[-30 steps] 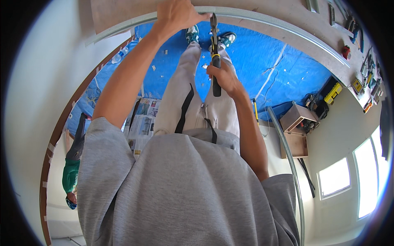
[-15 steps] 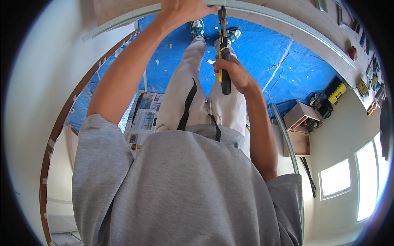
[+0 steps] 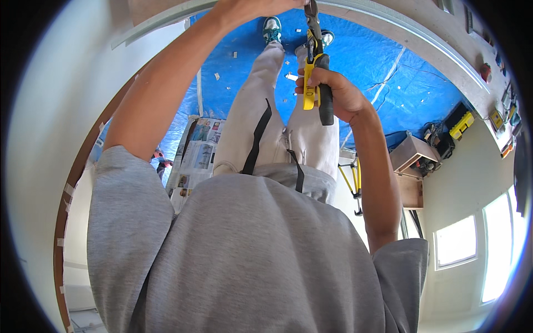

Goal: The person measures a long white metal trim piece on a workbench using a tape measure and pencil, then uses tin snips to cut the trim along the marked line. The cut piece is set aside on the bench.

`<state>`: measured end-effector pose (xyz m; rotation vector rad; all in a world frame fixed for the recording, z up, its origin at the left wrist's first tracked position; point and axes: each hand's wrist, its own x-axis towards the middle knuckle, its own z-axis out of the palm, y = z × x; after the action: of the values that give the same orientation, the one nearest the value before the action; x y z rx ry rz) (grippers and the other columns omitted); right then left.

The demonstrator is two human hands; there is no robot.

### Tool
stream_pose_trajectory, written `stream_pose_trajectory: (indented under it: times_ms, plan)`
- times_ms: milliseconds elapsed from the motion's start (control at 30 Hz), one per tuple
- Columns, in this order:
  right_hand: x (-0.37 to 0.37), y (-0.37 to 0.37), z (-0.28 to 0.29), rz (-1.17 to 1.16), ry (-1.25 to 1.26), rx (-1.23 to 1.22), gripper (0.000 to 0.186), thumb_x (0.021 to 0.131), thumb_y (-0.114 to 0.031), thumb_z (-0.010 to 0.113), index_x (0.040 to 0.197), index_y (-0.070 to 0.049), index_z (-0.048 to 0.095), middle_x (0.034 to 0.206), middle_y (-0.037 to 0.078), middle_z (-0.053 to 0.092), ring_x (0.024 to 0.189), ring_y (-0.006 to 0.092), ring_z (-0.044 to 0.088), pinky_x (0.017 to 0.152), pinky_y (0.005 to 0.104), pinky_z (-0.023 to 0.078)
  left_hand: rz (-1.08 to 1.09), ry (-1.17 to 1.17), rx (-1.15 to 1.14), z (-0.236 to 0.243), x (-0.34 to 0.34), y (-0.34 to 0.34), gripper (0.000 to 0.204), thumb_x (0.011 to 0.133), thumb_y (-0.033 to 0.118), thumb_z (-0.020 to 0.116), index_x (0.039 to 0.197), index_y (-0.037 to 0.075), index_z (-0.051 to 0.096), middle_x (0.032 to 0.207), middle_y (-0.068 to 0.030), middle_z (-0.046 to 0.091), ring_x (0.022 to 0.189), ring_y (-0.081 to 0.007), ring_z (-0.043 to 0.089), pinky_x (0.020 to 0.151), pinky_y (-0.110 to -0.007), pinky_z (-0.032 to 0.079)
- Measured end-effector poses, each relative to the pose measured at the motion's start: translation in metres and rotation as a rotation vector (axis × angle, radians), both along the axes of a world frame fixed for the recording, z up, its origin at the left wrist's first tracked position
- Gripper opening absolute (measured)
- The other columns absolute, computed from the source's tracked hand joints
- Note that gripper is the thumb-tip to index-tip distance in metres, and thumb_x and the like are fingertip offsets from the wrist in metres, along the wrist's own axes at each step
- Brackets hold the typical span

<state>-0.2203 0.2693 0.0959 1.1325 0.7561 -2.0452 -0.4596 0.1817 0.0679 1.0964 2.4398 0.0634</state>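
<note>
My right hand [image 3: 338,94] is wrapped round a pair of metal snips [image 3: 318,77] with yellow and black handles. The handles are spread apart, and the dark jaws point up to the top edge, against a long grey metal channel [image 3: 383,22]. At the top edge my left hand [image 3: 258,5] lies over the same channel, its fingers reaching close to the jaws. Part of that hand is cut off by the frame, and its grip shows only partly. Where the jaws meet the channel cannot be made out fully.
Blue sheeting [image 3: 366,61] scattered with small white scraps covers the floor under my feet. Newspaper [image 3: 197,158] lies by my left leg. To the right stand a wooden box [image 3: 410,152], a yellow case [image 3: 462,126] and a yellow-legged stand [image 3: 355,177]. Tools lie along the far right surface.
The snips have shifted slightly right and their handles have spread wider in my right hand. My left hand has moved up and right, further past the top edge.
</note>
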Motion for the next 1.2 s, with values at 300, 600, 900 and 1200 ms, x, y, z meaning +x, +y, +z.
stream_pose_trajectory:
  times_ms: [300, 600, 900, 1200]
  plan:
    - [-0.004, -0.004, 0.002, 0.247, 0.062, 0.292, 0.039, 0.080, -0.044, 0.069, 0.090, -0.006, 0.069, 0.085, 0.003, 0.055, 0.079, 0.0157, 0.047, 0.071, 0.0349, 0.037, 0.000, -0.041, -0.073, -0.005, 0.000, 0.004, 0.073, 0.077, 0.064, 0.077, 0.082, -0.009, 0.075, 0.080, -0.0309, 0.072, 0.080, -0.0449, 0.074, 0.073, -0.049, 0.061]
    - [0.000, -0.007, -0.017, 0.266, 0.139, 0.336, 0.030, 0.086, -0.036, 0.063, 0.086, -0.006, 0.062, 0.085, 0.003, 0.054, 0.079, 0.0154, 0.047, 0.075, 0.0318, 0.039, 0.009, -0.047, -0.060, -0.014, -0.001, 0.005, 0.076, 0.077, 0.067, 0.076, 0.078, -0.009, 0.074, 0.078, -0.0310, 0.071, 0.078, -0.0447, 0.074, 0.071, -0.049, 0.060]
    - [0.007, -0.027, -0.042, 0.153, 0.179, 0.424, 0.036, 0.082, -0.035, 0.065, 0.085, 0.001, 0.067, 0.074, 0.007, 0.056, 0.072, 0.0181, 0.050, 0.066, 0.0349, 0.040, 0.051, -0.090, -0.110, -0.011, -0.001, 0.007, 0.077, 0.076, 0.068, 0.076, 0.078, -0.008, 0.075, 0.079, -0.0304, 0.072, 0.079, -0.0441, 0.074, 0.072, -0.049, 0.060]
    - [0.007, -0.023, -0.047, 0.300, 0.143, 0.447, 0.032, 0.084, -0.032, 0.066, 0.085, -0.001, 0.062, 0.077, 0.006, 0.056, 0.072, 0.0173, 0.052, 0.068, 0.0347, 0.042, 0.050, -0.089, -0.123, -0.013, 0.000, 0.007, 0.076, 0.076, 0.069, 0.076, 0.081, -0.008, 0.076, 0.083, -0.0296, 0.073, 0.082, -0.0439, 0.074, 0.073, -0.049, 0.060]
